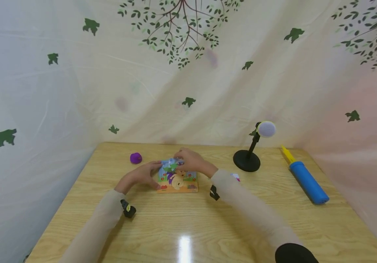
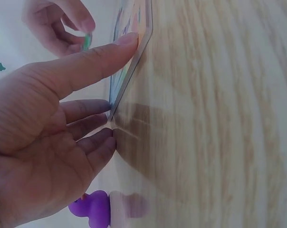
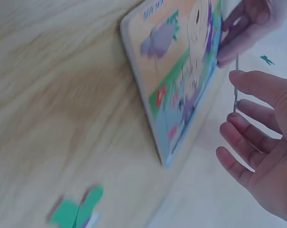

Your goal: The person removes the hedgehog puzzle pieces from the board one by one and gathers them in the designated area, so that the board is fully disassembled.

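A picture jigsaw board (image 1: 188, 187) with a cartoon scene lies flat on the wooden table between both hands. My left hand (image 1: 141, 174) spans its left side, with the thumb (image 2: 127, 40) resting on the near edge and the other fingers loosely extended by the far corner. Over the far part of the board, my right hand (image 1: 191, 160) pinches a thin puzzle piece (image 3: 236, 85) between thumb and fingers. The piece appears edge-on in the right wrist view; a green bit of it shows in the left wrist view. Its picture is mostly hidden.
A small purple toy (image 1: 136, 158) stands beyond the left hand. One loose piece (image 1: 235, 177) lies beside the right sleeve. Farther right are a black stand (image 1: 246, 160) with a round whitish head and a blue hand pump (image 1: 309, 182) with a yellow nozzle. A leaf-patterned curtain (image 1: 162, 109) hangs behind.
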